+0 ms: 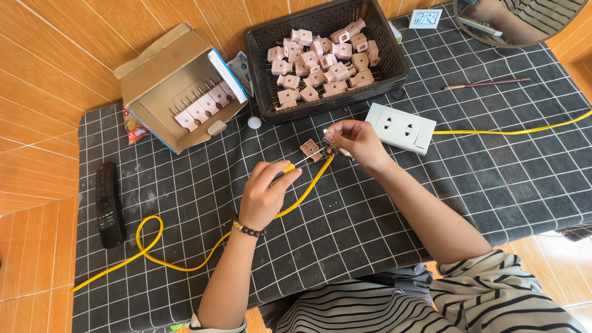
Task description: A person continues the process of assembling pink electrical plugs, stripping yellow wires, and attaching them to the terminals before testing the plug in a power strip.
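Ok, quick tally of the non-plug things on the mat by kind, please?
Black basket: 1
Cardboard box: 1
White socket strip: 1
Black remote: 1
Yellow cable: 1
Screwdriver in left hand: 1
Total: 6

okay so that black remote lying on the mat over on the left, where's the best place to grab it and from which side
Grip the black remote across its long edges near the middle, coming straight down from above. It lies flat and lengthwise on the checked mat, narrow enough to span, with bare mat on both sides. The yellow cable loops just to its right, so lift upward rather than sliding it sideways.
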